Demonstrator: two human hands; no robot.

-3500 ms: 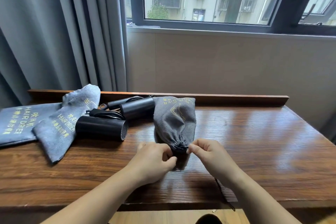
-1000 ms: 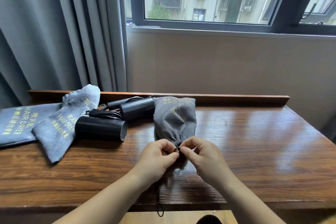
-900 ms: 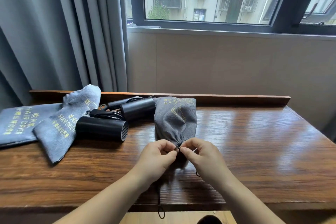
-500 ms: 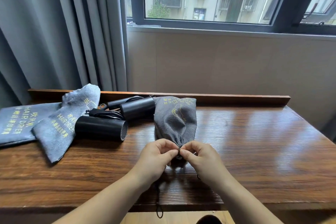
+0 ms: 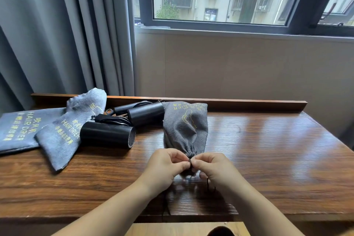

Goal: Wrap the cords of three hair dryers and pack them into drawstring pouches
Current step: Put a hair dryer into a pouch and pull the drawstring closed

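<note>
A filled grey drawstring pouch with yellow print lay at the table's centre, its gathered neck pointing toward six o'clock and its dark drawstring knotted there. At nine o'clock from it lay a black hair dryer, barrel on its side, grille facing three o'clock. A second black hair dryer lay at about ten o'clock, touching the pouch, with coiled black cords between the dryers. Farther toward nine o'clock lay a rumpled grey pouch overlapping a flat grey pouch, both printed "HAIR DRIER".

Grey pouches with yellow lettering, black hair dryers – brown wood-grain table, grey curtain
</note>
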